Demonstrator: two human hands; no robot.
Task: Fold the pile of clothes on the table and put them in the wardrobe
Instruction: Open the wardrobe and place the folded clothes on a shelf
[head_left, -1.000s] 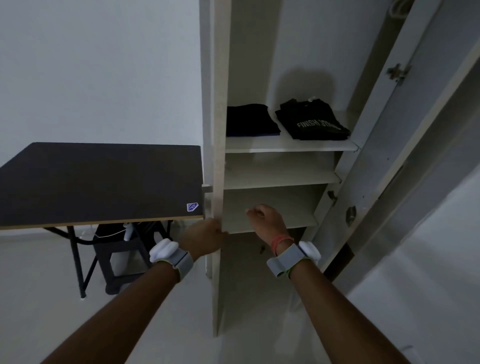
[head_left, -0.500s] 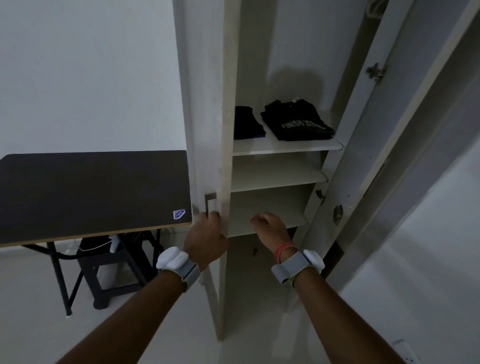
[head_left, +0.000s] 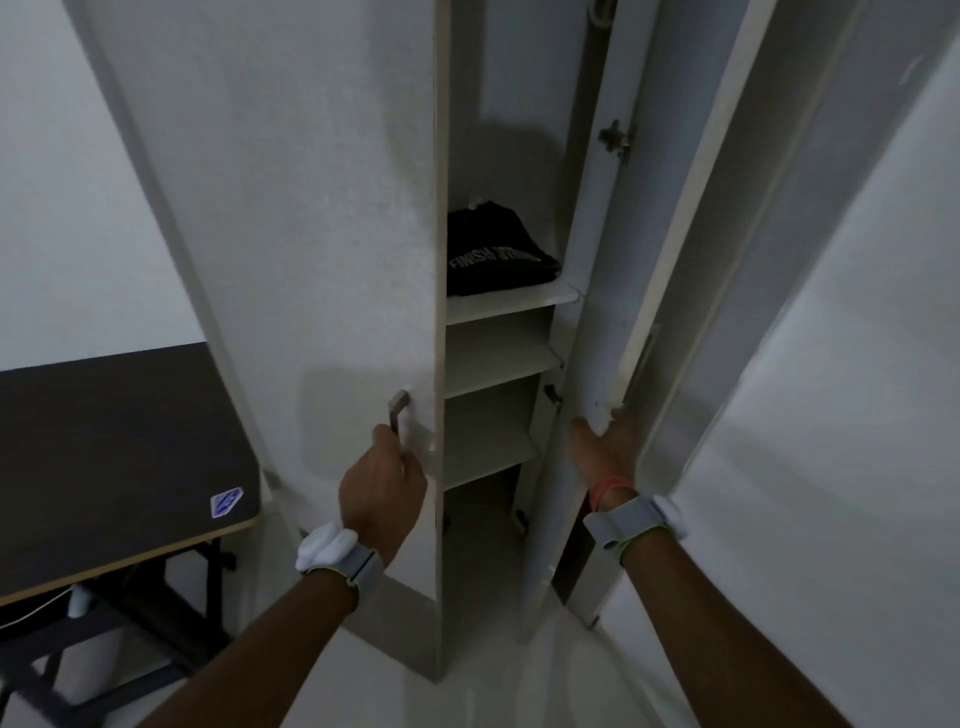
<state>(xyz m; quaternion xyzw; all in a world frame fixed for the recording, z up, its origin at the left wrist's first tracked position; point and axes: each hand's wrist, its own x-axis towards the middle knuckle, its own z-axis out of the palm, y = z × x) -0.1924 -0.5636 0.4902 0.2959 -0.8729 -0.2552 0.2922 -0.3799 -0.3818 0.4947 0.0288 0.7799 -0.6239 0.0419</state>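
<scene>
Closing-up step, I'd say: the left hand (head_left: 382, 488) grips the handle (head_left: 397, 415) of the left door (head_left: 322, 234), and the right hand (head_left: 605, 449) hooks its fingers round the edge of the right door (head_left: 576, 364). The folded black shirt (head_left: 496, 257) lies on the upper shelf (head_left: 511, 304) (lettering up). Next calls for swinging both doors together

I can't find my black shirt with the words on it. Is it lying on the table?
No, the black shirt lies folded on a shelf inside the wardrobe, not on the table.
</scene>
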